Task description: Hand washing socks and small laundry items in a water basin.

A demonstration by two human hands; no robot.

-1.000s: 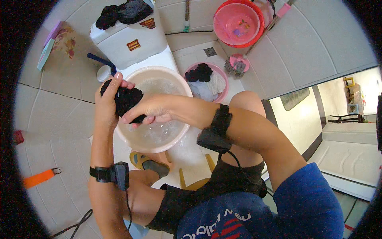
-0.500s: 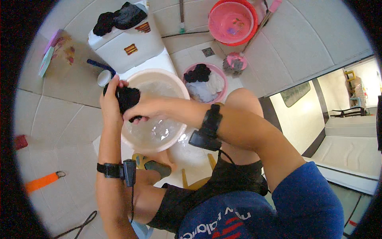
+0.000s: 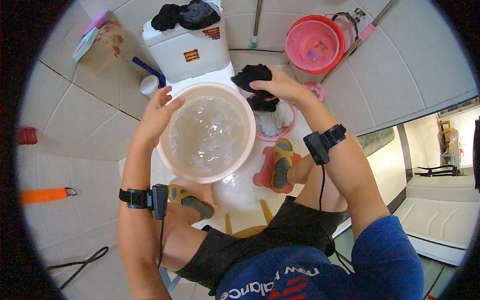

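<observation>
Right hand (image 3: 281, 86): thumb and fingers pinched on a black cloth (image 3: 250, 79), which is bunched and crumpled at the far side of the pink tub (image 3: 294, 125), just right of the basin (image 3: 207, 178). I cannot tell whether this cloth touches the tub's contents.

Left hand (image 3: 161, 112): at the basin's left rim, fingers half curled, thumb well apart from them, holding nothing. Contact with the rim: cannot tell.

Basin: large, pale, in front of me between my forearms; contains cloudy water (image 3: 207, 135) with bright glints.

Pink tub: smaller; contains a second black cloth (image 3: 263, 104), partly hidden by my right hand's load, plus a white cloth (image 3: 283, 115).

Beyond the basin: white tank (image 3: 186, 64), dark cloths (image 3: 198, 15) on top. Left of it, a white jar (image 3: 149, 85). Far right: pink bowl (image 3: 310, 45) nested inside a red bowl (image 3: 341, 47).
</observation>
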